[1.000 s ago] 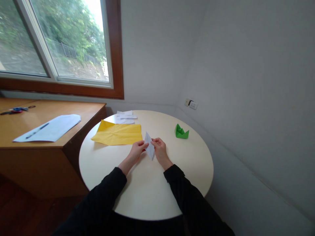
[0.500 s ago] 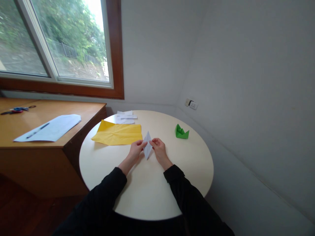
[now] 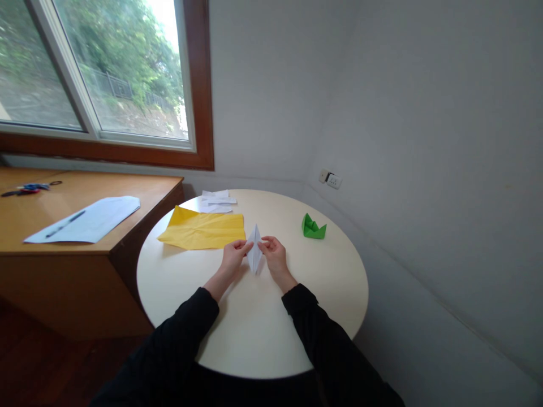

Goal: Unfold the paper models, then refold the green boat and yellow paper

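The folded white paper [image 3: 255, 257] now points straighter ahead, left hand [image 3: 232, 255] and right hand [image 3: 276, 256] pinching opposite sides, seemingly for steadiness.

The table [image 3: 254, 339] is plain cream. The folded paper [image 3: 255, 255] near the table's middle is white. On the table's left side, the large sheet [image 3: 207, 230] is bright yellow; towards its far left edge, the strips [image 3: 217, 208] are white. The boat [image 3: 313, 228] on its right side is solid green. Left of the table, the desk [image 3: 55, 282] is orange-brown. Plain black sleeves [image 3: 186, 322] cross the table's near edge.
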